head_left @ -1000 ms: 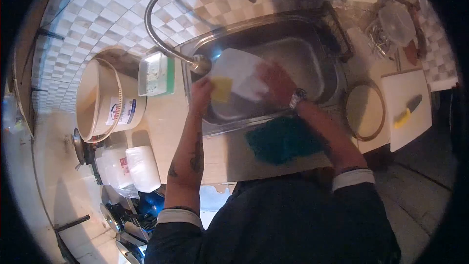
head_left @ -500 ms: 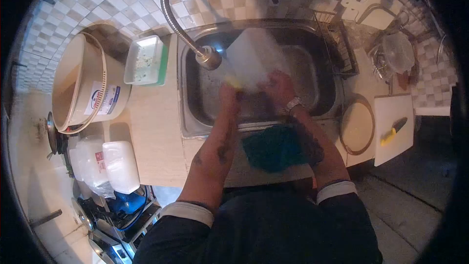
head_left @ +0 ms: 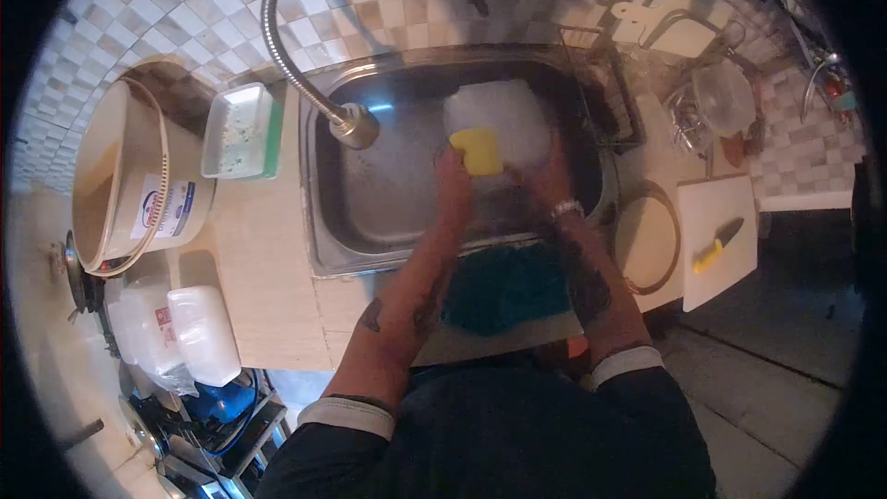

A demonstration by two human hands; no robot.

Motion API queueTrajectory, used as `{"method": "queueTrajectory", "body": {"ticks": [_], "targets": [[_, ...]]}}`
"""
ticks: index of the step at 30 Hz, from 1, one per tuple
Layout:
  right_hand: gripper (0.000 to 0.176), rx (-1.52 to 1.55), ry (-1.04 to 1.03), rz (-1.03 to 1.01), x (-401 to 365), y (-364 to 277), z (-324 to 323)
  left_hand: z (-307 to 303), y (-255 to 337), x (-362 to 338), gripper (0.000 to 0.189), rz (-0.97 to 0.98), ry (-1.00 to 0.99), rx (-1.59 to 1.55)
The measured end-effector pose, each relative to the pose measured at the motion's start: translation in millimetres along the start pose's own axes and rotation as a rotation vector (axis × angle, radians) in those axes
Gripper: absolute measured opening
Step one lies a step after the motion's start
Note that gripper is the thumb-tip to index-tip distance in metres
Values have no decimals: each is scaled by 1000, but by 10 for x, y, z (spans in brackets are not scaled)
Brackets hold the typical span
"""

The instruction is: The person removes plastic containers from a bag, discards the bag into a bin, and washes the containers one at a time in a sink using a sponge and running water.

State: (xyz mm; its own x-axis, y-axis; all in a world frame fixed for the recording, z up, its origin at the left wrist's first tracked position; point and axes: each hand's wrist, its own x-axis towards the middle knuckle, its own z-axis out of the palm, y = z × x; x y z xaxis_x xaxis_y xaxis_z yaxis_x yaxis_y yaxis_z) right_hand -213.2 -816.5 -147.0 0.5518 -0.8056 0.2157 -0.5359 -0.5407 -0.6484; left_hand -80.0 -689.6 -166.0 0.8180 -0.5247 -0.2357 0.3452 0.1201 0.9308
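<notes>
Over the steel sink (head_left: 374, 208), my left hand (head_left: 452, 172) is closed on a yellow sponge (head_left: 479, 152). The sponge lies against a whitish, translucent plastic container (head_left: 506, 111), whose exact shape is blurred. At the container's right edge my right hand (head_left: 549, 176) grips it, with a watch on that wrist. Some of the right fingers are hard to make out. The flexible faucet's head (head_left: 355, 127) hangs over the left part of the basin. A dark green cloth (head_left: 508, 288) lies on the counter's front edge, beneath my forearms.
Left of the sink stand a green-and-white tub (head_left: 242, 132), a large white bucket (head_left: 139, 176) and white plastic containers (head_left: 203, 334). To the right are a wire rack (head_left: 613, 97), a round wooden-rimmed item (head_left: 646, 242) and a cutting board (head_left: 721, 268) bearing a yellow-handled knife (head_left: 718, 247).
The view has shifted. The container has turned and sits lower toward the right of the basin. The yellow sponge, mostly hidden before, now shows plainly against it in my left hand.
</notes>
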Motion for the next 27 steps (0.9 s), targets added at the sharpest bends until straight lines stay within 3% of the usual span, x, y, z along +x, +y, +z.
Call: {"method": "queueTrajectory", "body": {"ticks": [2,4,6,9,12,16,17,19,20,22,24,26,27], "targets": [[69,110,-230,197,125,50,-258,-165,-306,52,26,198,-72,332],[56,181,-358,297,214,125,-299,-250,-370,146,27,181,-84,377],[46,227,-316,287,117,268,-83,-297,-279,88,28,-90,-34,141],[45,434,-259,120,37,-126,-99,-330,152,-82,28,-120,-54,14],[44,-18,-322,17,25,-896,-217,-746,-416,97,31,39,-57,257],[44,-262,-389,-356,-133,-922,263,-1164,-508,244,34,-8,-79,472],[44,-328,-423,-404,-164,-908,361,-1492,-854,512,33,83,-108,591],[43,-353,-446,-506,-174,-897,401,-1668,-843,646,33,287,-121,800],[42,-311,-442,-563,-186,-848,364,-1606,-515,530,33,395,-102,887],[42,-273,-430,-646,-178,-783,214,-1325,193,236,32,347,47,713],[41,-278,-410,-701,-105,-783,-13,-955,676,-14,31,38,286,186],[40,-310,-432,-657,-53,-684,40,-876,672,-38,28,388,318,508],[40,-324,-441,-633,-30,-640,75,-806,685,-47,27,503,242,622]]}}
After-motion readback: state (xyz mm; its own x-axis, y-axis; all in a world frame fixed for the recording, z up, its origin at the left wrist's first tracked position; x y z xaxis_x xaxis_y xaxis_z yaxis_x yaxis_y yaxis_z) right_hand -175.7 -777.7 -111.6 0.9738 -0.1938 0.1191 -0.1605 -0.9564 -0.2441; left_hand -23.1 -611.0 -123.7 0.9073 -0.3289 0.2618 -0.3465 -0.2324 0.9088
